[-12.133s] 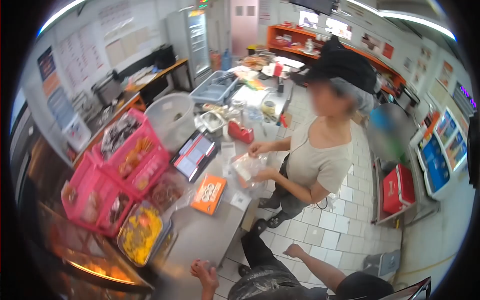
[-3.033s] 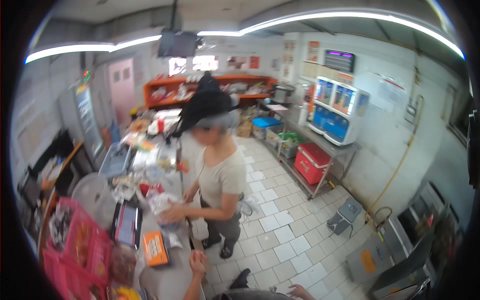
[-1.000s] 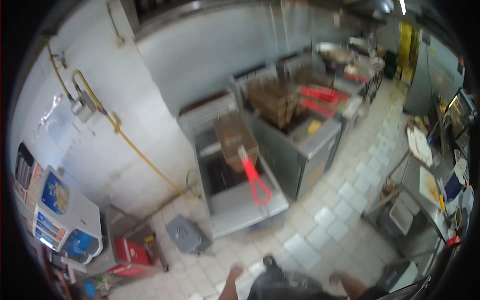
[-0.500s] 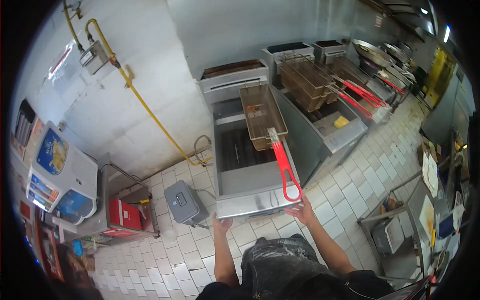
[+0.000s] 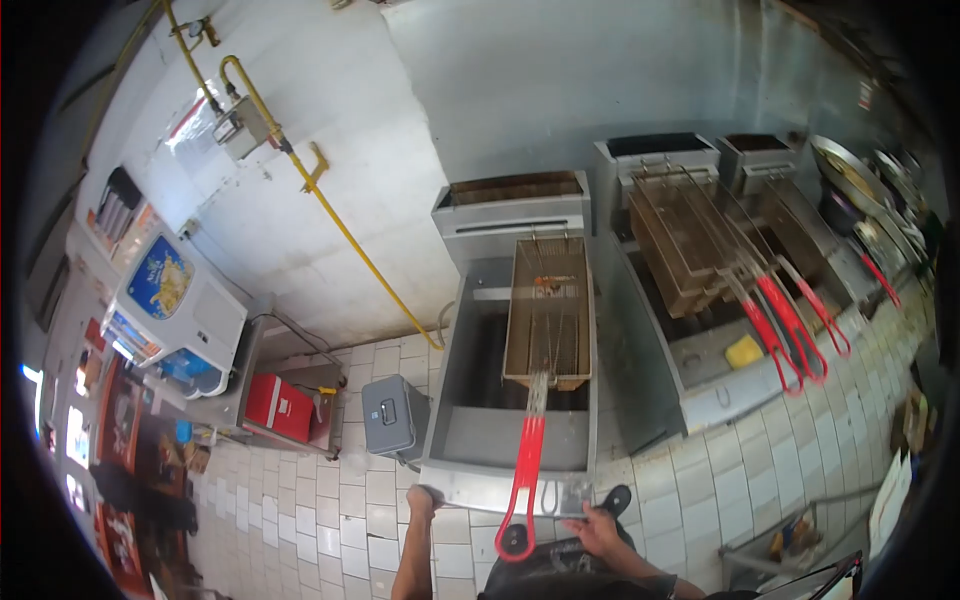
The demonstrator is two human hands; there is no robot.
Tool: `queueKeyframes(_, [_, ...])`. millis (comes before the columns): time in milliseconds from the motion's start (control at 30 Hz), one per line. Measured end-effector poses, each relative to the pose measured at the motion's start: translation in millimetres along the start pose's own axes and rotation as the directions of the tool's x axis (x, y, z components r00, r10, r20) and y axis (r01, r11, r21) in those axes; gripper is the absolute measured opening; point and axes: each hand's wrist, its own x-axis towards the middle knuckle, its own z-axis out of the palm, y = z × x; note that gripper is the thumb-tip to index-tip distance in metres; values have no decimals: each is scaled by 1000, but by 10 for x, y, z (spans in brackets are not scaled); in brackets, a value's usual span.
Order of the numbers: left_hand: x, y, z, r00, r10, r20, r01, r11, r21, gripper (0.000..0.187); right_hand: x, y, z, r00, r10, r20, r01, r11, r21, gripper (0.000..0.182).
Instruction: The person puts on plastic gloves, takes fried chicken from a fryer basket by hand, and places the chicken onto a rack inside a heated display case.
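My left hand (image 5: 424,500) is curled on the left front corner of a steel deep fryer (image 5: 475,490). At the right end of the same front lip, my right hand (image 5: 600,530) grips the edge, with the thumb on top. A wire fry basket (image 5: 548,310) rests in the fryer's right side with some orange crumbs in it. Its red handle (image 5: 529,470) sticks out over the front lip, between my hands. The fingers beneath the lip are partly hidden.
Right of this fryer stands a second one (image 5: 650,400) with more baskets (image 5: 680,240) and a yellow sponge (image 5: 744,350). A grey box (image 5: 392,418) sits on the tiled floor at left. A yellow gas pipe (image 5: 350,240) runs down the wall. My shoe (image 5: 617,499) shows near the fryer's right corner.
The fryer has swung straighter, and a wider gap shows between it and the second fryer. The basket handle has swung left relative to the lip. My view has shifted; both hands stay on the fryer.
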Motion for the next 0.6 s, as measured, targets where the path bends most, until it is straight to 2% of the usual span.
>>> queueKeyframes(100, [-233, -249, 224, 982, -25, -188, 11, 997, -76, 23, -69, -528, 54, 984, 180, -11, -180, 984, -2, 32])
queueKeyframes(133, [-422, -379, 232, 929, 362, -73, -272, 804, 529, 18, 7, -614, -119, 982, 188, -7, -188, 981, -49, 35])
queueKeyframes(167, [-567, -443, 314, 801, 551, 234, -415, 229, 881, 16, -2, -761, -232, 984, 180, 2, -180, 983, -38, 38])
queueKeyframes(200, [-717, -403, 417, 683, 458, 569, -371, -452, 811, 18, 41, -890, -270, 984, 179, 25, -178, 983, -32, 40])
queueKeyframes(233, [-771, -420, 639, 801, 323, 503, -320, -478, 818, 14, 91, -1024, -285, 986, 162, 38, -160, 986, -37, 41])
queueKeyframes(267, [-671, -714, 725, 766, 529, 365, -275, -244, 930, 11, 121, -1173, -282, 986, 153, 64, -150, 987, -49, 42])
queueKeyframes(300, [-738, -776, 952, 645, 721, 252, -204, -156, 967, 9, 155, -1345, -240, 975, 217, 55, -217, 976, 3, 40])
queueKeyframes(333, [-734, -703, 993, 827, 413, 381, -372, -104, 922, 13, 123, -1424, -302, 936, 4, 352, 250, 697, -672, 41])
queueKeyframes(367, [-747, -785, 1079, 826, 473, 307, -298, -96, 950, 17, 10, -1465, 119, 974, -59, 217, 134, 927, -351, 45])
queueKeyframes(400, [-791, -819, 1102, 844, 497, 202, -286, 98, 953, 28, 63, -1509, 167, 979, -9, 205, 75, 946, -316, 45])
queueKeyframes(467, [-998, -712, 1195, 849, 528, -15, -280, 474, 835, 55, 185, -1609, 190, 967, 189, 172, -122, 934, -336, 46])
queueKeyframes(500, [-1190, -666, 1159, 899, 437, -45, -325, 731, 600, 55, 246, -1612, 172, 952, 262, 162, -189, 912, -364, 46])
queueKeyframes(567, [-1259, -847, 1068, 827, 562, -38, -521, 790, 323, 55, 297, -1504, 214, 920, 366, 141, -278, 862, -425, 47])
queueKeyframes(600, [-1421, -968, 953, 813, 581, -41, -558, 796, 235, 55, 304, -1423, 213, 901, 413, 128, -319, 834, -450, 47])
